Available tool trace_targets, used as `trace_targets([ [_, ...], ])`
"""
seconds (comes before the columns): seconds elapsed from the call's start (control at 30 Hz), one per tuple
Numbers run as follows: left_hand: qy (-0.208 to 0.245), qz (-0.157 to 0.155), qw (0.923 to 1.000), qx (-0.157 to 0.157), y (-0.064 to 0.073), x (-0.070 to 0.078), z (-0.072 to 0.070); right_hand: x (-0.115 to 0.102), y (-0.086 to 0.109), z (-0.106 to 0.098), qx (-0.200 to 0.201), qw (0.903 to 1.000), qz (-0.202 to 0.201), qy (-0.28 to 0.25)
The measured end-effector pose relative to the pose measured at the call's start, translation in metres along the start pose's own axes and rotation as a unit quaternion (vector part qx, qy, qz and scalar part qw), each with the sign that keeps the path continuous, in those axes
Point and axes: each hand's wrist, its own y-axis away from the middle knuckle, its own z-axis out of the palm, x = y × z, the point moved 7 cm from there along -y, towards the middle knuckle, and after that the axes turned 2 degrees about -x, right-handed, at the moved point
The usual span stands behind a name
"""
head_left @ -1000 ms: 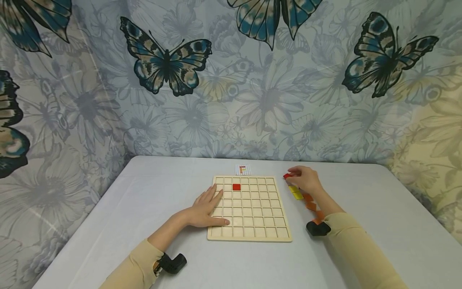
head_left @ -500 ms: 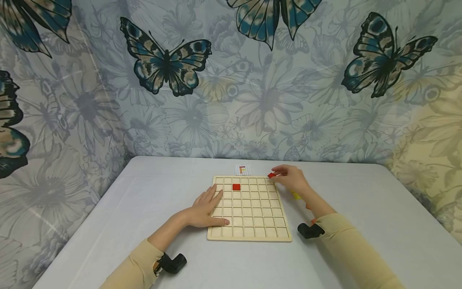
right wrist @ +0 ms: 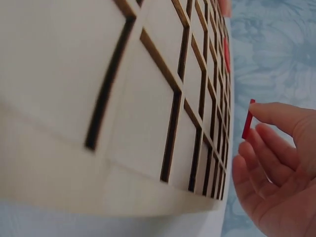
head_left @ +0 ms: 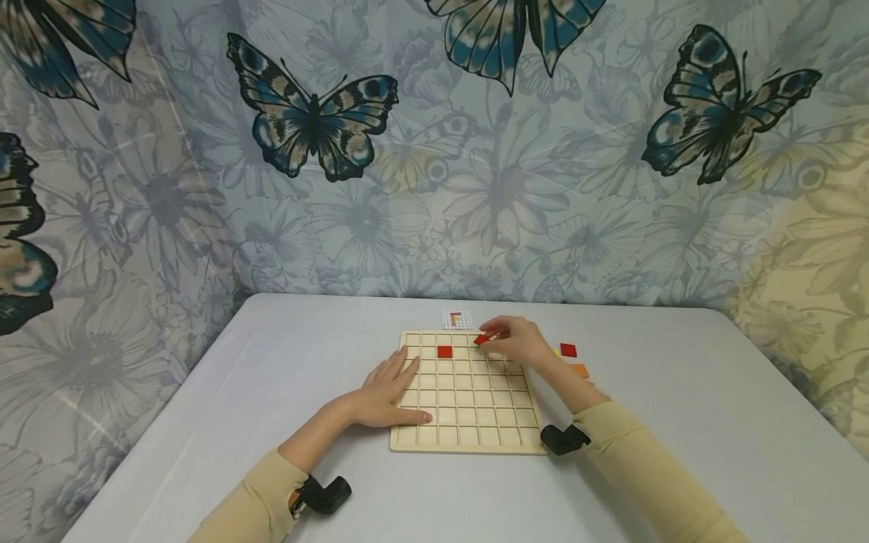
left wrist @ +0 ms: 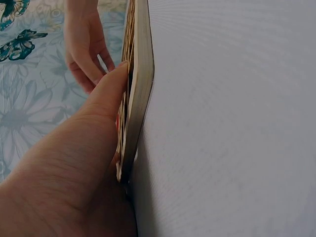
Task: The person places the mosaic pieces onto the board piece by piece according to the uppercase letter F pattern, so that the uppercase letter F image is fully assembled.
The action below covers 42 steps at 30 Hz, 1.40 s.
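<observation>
A wooden grid board [head_left: 468, 416] with square cells lies on the white table. One red square tile [head_left: 444, 352] sits in a cell near its far edge. My left hand [head_left: 383, 394] rests spread on the board's left side, its thumb lying over the near left cells. Over the far right part of the board, my right hand [head_left: 521, 342] pinches another red square tile [head_left: 481, 340] between thumb and fingers. In the right wrist view this held tile [right wrist: 248, 121] is seen edge-on, apart from the board surface.
A small printed grid card [head_left: 456, 320] with a coloured pattern lies beyond the board. To the right are a loose red tile [head_left: 568, 350], an orange tile [head_left: 580, 370] and a bit of yellow, partly hidden by the right arm. A patterned cloth backs the table.
My right hand has carried the red tile leftward from the loose tiles to over the board's far right part. Another red tile has come into view behind it. My left hand has stayed put.
</observation>
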Motion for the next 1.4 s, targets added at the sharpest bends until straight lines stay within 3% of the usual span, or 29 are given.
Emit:
trace_targets([
  [0.3, 0.001, 0.0, 1.0, 0.001, -0.001, 0.0, 0.0, -0.012, -0.004, 0.019, -0.048, 0.9978, -0.035, 0.03],
  [0.63, 0.005, -0.003, 1.0, -0.001, 0.0, 0.0, 0.0, -0.025, -0.003, 0.027, -0.056, 0.992, -0.086, 0.073],
  [1.4, 0.0, -0.006, 1.0, -0.002, 0.0, 0.0, 0.0, -0.024, -0.003, 0.031, -0.044, 0.994, -0.089, 0.045],
])
